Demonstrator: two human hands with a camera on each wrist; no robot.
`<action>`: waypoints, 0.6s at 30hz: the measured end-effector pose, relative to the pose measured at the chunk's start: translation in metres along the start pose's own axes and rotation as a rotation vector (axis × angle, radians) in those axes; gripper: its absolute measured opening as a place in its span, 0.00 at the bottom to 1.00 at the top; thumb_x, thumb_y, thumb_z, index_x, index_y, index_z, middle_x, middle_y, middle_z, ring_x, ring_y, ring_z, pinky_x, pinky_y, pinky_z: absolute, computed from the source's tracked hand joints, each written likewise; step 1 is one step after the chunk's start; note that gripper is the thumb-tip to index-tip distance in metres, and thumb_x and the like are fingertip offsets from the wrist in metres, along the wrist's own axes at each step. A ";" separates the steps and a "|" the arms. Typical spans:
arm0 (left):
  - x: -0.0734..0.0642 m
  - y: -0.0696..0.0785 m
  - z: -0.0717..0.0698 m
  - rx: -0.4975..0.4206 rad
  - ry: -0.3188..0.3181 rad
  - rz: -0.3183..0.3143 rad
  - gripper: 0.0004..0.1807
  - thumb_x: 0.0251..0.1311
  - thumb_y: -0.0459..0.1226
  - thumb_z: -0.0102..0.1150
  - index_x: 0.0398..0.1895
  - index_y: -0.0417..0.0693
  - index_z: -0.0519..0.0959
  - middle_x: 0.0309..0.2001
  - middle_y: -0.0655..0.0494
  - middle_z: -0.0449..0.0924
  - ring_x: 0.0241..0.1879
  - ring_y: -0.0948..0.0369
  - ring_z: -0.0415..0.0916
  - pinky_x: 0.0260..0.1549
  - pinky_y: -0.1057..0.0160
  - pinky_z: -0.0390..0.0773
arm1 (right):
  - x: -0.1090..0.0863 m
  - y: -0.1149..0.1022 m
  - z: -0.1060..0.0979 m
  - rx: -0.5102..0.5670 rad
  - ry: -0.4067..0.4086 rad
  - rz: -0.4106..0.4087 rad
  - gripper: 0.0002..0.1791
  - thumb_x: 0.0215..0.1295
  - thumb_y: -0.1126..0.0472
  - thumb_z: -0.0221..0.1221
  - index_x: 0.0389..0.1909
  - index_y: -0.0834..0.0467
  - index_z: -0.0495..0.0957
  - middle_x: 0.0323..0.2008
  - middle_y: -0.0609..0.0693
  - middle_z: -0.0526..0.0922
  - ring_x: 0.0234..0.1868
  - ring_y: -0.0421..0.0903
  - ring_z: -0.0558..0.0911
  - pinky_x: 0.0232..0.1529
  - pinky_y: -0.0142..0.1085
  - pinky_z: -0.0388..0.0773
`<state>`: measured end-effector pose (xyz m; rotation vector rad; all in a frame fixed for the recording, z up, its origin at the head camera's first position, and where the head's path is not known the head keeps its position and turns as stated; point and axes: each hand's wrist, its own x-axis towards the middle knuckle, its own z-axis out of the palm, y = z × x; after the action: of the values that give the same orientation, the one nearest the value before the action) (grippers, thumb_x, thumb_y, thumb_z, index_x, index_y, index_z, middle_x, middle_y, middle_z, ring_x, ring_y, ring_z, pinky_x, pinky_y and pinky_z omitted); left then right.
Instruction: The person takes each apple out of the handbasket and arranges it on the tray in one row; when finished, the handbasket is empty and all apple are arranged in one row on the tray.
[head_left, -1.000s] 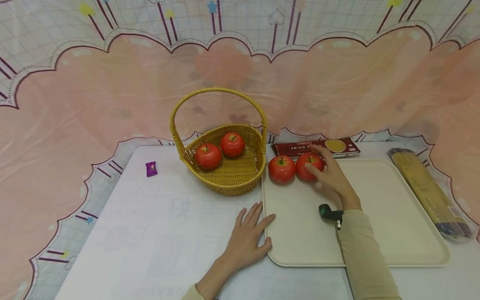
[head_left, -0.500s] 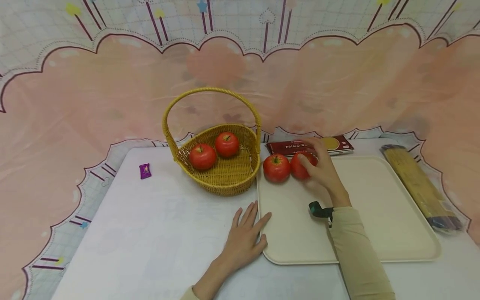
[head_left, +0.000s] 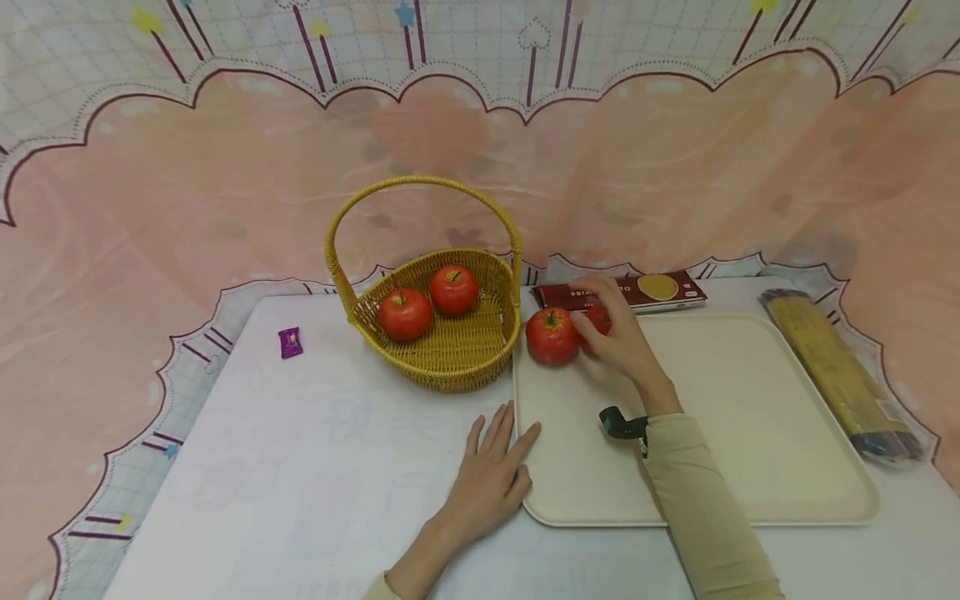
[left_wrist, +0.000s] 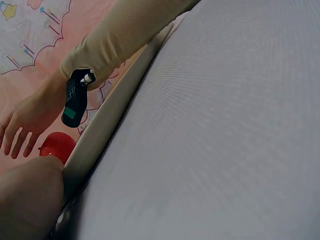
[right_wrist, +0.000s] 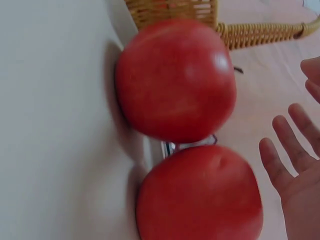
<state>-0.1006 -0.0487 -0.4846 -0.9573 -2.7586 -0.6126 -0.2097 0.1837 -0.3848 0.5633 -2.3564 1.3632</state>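
Two red apples sit side by side at the tray's back left corner: the left apple [head_left: 552,337] in plain sight, the right apple [head_left: 597,319] partly covered by my right hand [head_left: 618,342]. That hand hovers over them with fingers spread, thumb near the left apple. In the right wrist view its fingers [right_wrist: 285,142] are apart from both apples. My left hand [head_left: 483,487] rests at the left rim of the cream tray [head_left: 780,417], fingers extended. Two more apples, one in front [head_left: 405,314] and one behind [head_left: 454,290], lie in the yellow wicker basket [head_left: 450,379].
Behind the tray lies a dark red spaghetti pack [head_left: 660,292]. A long clear bag of yellowish sticks [head_left: 832,367] lies along its right side. A small purple wrapped sweet [head_left: 290,342] is on the white table [head_left: 300,467] to the left. The basket's tall handle [head_left: 420,180] arches upward.
My right hand has moved left from the right apple toward the left one. The apples stay in place, and my left hand keeps to the tray's rim. The head view has shifted slightly.
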 end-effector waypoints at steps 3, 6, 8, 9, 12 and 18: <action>0.000 0.000 0.001 0.000 -0.006 -0.002 0.30 0.60 0.39 0.46 0.69 0.54 0.63 0.72 0.38 0.51 0.74 0.48 0.47 0.69 0.42 0.46 | 0.001 -0.003 0.005 -0.008 -0.019 -0.042 0.22 0.58 0.73 0.57 0.55 0.68 0.70 0.56 0.62 0.72 0.61 0.56 0.68 0.65 0.44 0.63; 0.000 0.000 0.000 -0.004 -0.012 -0.006 0.30 0.60 0.39 0.46 0.69 0.54 0.63 0.72 0.37 0.51 0.74 0.48 0.46 0.69 0.42 0.46 | 0.004 0.000 0.013 -0.012 -0.047 -0.090 0.22 0.58 0.74 0.58 0.55 0.68 0.71 0.55 0.61 0.73 0.59 0.55 0.70 0.63 0.32 0.65; -0.001 0.000 0.000 -0.003 -0.014 -0.006 0.30 0.60 0.39 0.46 0.69 0.54 0.63 0.72 0.37 0.51 0.74 0.48 0.47 0.69 0.42 0.46 | 0.007 0.007 0.019 -0.009 -0.065 -0.105 0.22 0.59 0.72 0.58 0.55 0.66 0.71 0.56 0.59 0.74 0.59 0.54 0.70 0.63 0.32 0.66; -0.001 0.000 0.000 -0.005 -0.014 -0.004 0.30 0.60 0.39 0.46 0.69 0.54 0.63 0.72 0.37 0.51 0.74 0.48 0.47 0.69 0.42 0.46 | 0.007 0.010 0.021 -0.006 -0.074 -0.104 0.22 0.59 0.72 0.59 0.55 0.64 0.72 0.56 0.58 0.74 0.60 0.53 0.70 0.64 0.34 0.65; -0.001 -0.001 0.000 -0.004 0.000 0.005 0.30 0.60 0.39 0.46 0.68 0.54 0.64 0.72 0.38 0.52 0.73 0.48 0.48 0.68 0.42 0.48 | 0.011 0.020 0.028 0.022 -0.110 -0.096 0.21 0.60 0.69 0.59 0.56 0.59 0.73 0.58 0.55 0.73 0.62 0.51 0.70 0.66 0.45 0.64; -0.001 -0.004 -0.001 0.009 0.029 0.009 0.28 0.59 0.42 0.48 0.66 0.57 0.67 0.72 0.41 0.55 0.72 0.49 0.52 0.67 0.44 0.50 | 0.019 0.011 0.034 0.039 -0.194 -0.103 0.21 0.61 0.67 0.59 0.56 0.57 0.73 0.59 0.53 0.73 0.63 0.49 0.69 0.65 0.50 0.64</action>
<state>-0.1023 -0.0524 -0.4849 -0.9507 -2.7285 -0.6064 -0.2354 0.1561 -0.3993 0.8518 -2.4165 1.3650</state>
